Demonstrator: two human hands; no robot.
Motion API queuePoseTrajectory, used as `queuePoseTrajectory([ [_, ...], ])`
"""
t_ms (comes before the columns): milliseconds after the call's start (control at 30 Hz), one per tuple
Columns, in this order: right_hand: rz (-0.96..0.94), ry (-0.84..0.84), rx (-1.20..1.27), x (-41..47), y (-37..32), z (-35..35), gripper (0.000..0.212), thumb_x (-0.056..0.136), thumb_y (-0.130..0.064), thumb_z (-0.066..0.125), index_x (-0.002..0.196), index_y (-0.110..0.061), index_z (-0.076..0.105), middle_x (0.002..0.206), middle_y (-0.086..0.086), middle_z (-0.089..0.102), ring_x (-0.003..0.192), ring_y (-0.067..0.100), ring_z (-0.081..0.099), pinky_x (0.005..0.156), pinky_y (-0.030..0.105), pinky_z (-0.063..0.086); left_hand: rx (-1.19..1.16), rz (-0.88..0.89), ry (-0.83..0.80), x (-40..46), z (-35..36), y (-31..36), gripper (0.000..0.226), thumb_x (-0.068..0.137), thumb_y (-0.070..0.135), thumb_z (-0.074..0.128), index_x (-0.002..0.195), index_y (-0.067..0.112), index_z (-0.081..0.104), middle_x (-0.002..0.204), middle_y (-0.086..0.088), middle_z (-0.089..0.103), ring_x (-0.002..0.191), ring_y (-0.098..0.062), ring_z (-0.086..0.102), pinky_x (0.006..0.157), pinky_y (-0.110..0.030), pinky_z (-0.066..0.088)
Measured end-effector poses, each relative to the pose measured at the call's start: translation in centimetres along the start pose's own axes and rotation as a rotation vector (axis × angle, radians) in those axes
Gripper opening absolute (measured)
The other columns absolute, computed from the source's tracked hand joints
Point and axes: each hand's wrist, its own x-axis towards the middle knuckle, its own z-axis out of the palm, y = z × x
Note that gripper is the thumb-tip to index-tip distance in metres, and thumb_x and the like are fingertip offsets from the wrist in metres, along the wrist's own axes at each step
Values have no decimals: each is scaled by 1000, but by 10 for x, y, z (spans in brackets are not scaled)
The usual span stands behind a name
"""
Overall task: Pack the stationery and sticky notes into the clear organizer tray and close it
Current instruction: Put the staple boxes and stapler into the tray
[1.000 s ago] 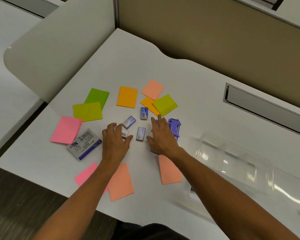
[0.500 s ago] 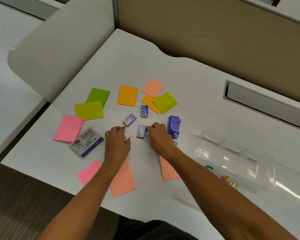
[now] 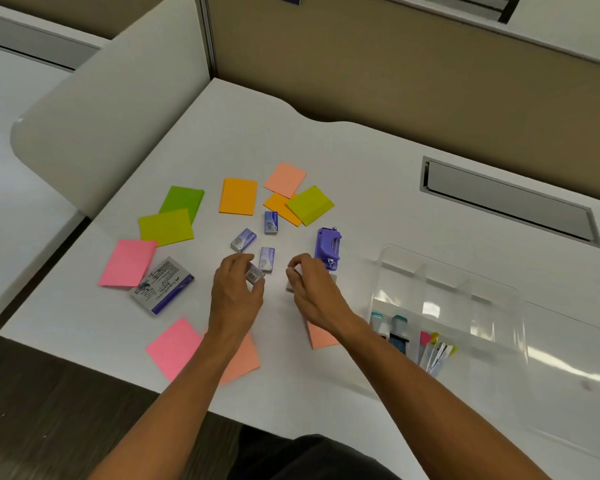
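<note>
Both hands now closed on small staple boxes, gathering under way.

Left hand (image 3: pixel 238 289) pinches a staple box (image 3: pixel 255 273); right hand (image 3: pixel 312 287), flat a second ago, curls round a pale box (image 3: pixel 293 282) left of the clear organizer tray (image 3: pixel 499 292) (open, some items inside). Sticky notes (image 3: pixel 238 196), further left, lie unpacked on the tabletop (image 3: pixel 361 168).

- A white table (image 3: pixel 378 174) with a wavy far edge stands in a cubicle corner.
- Tan partition walls (image 3: pixel 413 74) rise behind it.
- A grey cable slot (image 3: pixel 510 202) is recessed in the top.
- A dark wood-look floor (image 3: pixel 49 410) lies below.
</note>
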Motion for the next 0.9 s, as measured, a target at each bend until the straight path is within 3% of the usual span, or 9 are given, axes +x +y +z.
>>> queuePoseTrajectory([
  [67, 43, 19, 90, -17, 7, -7, 14, 102, -38, 36, 107, -28, 44, 107, -3, 50, 94, 12, 51, 78, 27, 45, -11, -3, -20, -7, 3, 10, 50, 84, 15, 72, 129, 5, 53, 124, -13, 57, 111, -25, 56, 93, -31, 46],
  [167, 77, 8, 153, -39, 20, -21, 19, 101, -45, 30, 107, -31, 42, 117, 0, 48, 102, 11, 51, 81, 22, 49, -30, 3, -35, -20, 9, 27, 57, 84, 17, 73, 134, 5, 48, 130, -12, 54, 118, -24, 53, 96, -25, 43],
  [267, 130, -19, 190, -60, 33, -39, 23, 102, -45, 26, 112, -30, 41, 122, -1, 43, 108, 10, 48, 74, 8, 43, -48, 9, -23, -32, 15, 42, 61, 82, 15, 74, 136, 6, 46, 133, -11, 51, 122, -23, 51, 96, -24, 44],
  [400, 124, 30, 188, -89, 47, -64, 33, 103, -45, 28, 128, -26, 39, 129, -2, 39, 110, 10, 46, 82, 15, 35, -57, 50, -32, -49, 22, 61, 59, 82, 17, 74, 135, 7, 48, 130, -11, 54, 122, -24, 52, 98, -31, 46],
  [500, 122, 76, 249, -108, 57, -81, 46, 100, -46, 41, 141, -30, 31, 131, -8, 35, 112, 8, 46, 91, 23, 38, -67, 99, -48, -61, 29, 76, 56, 83, 21, 73, 132, 7, 51, 128, -10, 58, 117, -22, 55, 98, -31, 46],
  [633, 148, 161, 275, -135, 78, -104, 69, 89, -48, 63, 146, -36, 26, 121, -18, 37, 102, 1, 52, 82, 16, 46, -80, 206, -121, -77, 40, 98, 45, 83, 27, 73, 123, 12, 57, 116, -4, 64, 106, -18, 61, 93, -31, 52],
  [767, 165, 240, 233, -163, 109, -129, 66, 83, -43, 73, 140, -32, 40, 124, -12, 45, 101, 7, 55, 82, 18, 53, -69, 296, -191, -92, 60, 121, 47, 82, 29, 74, 123, 15, 57, 118, 0, 63, 104, -6, 54, 93, -18, 45],
  [900, 194, 301, 173, -196, 140, -148, 62, 80, -35, 78, 134, -31, 48, 123, -9, 44, 106, 8, 52, 87, 16, 48, -80, 394, -295, -113, 85, 144, 46, 82, 29, 74, 123, 19, 55, 115, 6, 61, 101, -4, 53, 89, -12, 42],
])
